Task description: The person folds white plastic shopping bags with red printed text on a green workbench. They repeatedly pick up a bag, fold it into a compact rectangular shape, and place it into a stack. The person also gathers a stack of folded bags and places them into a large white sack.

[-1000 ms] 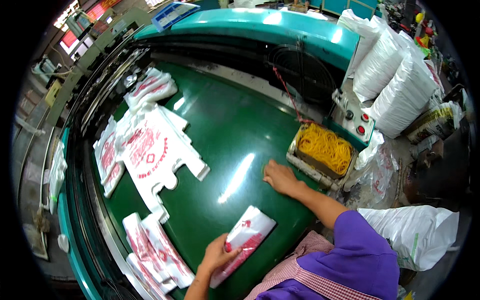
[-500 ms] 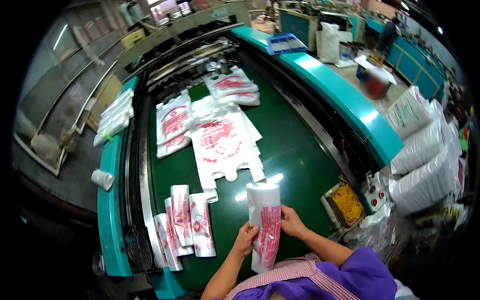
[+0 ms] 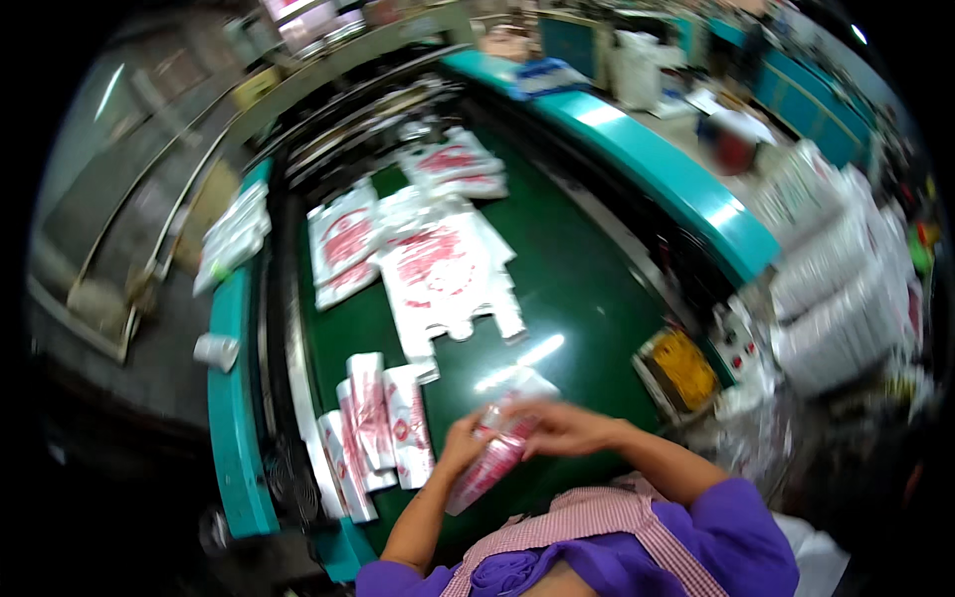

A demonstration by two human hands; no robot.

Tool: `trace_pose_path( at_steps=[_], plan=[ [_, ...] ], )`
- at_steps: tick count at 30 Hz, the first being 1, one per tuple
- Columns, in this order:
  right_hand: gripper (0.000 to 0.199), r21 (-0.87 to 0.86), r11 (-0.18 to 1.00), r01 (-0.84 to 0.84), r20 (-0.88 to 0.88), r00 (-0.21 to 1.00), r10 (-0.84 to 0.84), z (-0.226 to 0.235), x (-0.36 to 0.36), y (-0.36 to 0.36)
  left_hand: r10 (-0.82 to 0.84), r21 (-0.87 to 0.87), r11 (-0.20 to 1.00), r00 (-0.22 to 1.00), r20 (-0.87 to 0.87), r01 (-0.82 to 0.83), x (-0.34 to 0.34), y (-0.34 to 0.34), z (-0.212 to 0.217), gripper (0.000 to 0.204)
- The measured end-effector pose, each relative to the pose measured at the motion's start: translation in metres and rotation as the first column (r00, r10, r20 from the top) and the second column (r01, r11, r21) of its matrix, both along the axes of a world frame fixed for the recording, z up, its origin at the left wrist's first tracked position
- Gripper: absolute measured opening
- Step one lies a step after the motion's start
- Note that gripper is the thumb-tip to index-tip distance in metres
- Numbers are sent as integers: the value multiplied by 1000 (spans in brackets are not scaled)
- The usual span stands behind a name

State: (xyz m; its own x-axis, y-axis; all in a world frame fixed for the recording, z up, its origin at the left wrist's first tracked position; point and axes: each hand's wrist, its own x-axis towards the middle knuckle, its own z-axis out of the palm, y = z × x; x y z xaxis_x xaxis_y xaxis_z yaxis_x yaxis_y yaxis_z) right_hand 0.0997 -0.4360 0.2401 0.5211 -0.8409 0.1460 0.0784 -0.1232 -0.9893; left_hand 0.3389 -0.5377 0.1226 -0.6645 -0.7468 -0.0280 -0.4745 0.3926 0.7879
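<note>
Head view: rolling a folded bundle of plastic bags (image 3: 494,450) over the green table (image 3: 587,289).

Left hand (image 3: 463,445) gripping the bundle's middle, right hand (image 3: 557,428) closed over its upper end, low centre, blurred. Finished rolls (image 3: 373,428) just beside at nine o'clock; flat bags (image 3: 443,269) at twelve; yellow rubber bands (image 3: 684,366) at three. Likely mid-roll; next calls for a tight squeeze and a band.

Green table (image 3: 587,289), printed bags (image 3: 443,274), folded bundles (image 3: 373,428)

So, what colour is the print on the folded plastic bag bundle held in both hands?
Red print on the white folded plastic bag bundle, seen in the head view, though blurred.
</note>
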Motion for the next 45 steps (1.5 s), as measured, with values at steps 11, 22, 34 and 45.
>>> trace_pose_path(
  at_steps=[11, 22, 34, 45],
  plan=[
    [43, 80, 389, 918, -277, 396, -876, -104, -203, 241, 205, -243, 944, 973, -109, -226, -101, 26, -13, 25],
    [37, 419, -295, 859, -389, -124, -913, -130, -249, 506, -981, 235, 192, 193, 19, 953, -478, 343, -26, 32],
    [33, 391, -303, 869, -442, -111, -890, -161, -401, 563, -958, 175, -133, -172, 231, 976, -696, 409, -75, 35],
    [38, 100, -52, 994, -649, 26, -760, -131, -744, 550, -895, 174, 358, 283, 346, 918, -919, 352, -59, 34]
  ],
)
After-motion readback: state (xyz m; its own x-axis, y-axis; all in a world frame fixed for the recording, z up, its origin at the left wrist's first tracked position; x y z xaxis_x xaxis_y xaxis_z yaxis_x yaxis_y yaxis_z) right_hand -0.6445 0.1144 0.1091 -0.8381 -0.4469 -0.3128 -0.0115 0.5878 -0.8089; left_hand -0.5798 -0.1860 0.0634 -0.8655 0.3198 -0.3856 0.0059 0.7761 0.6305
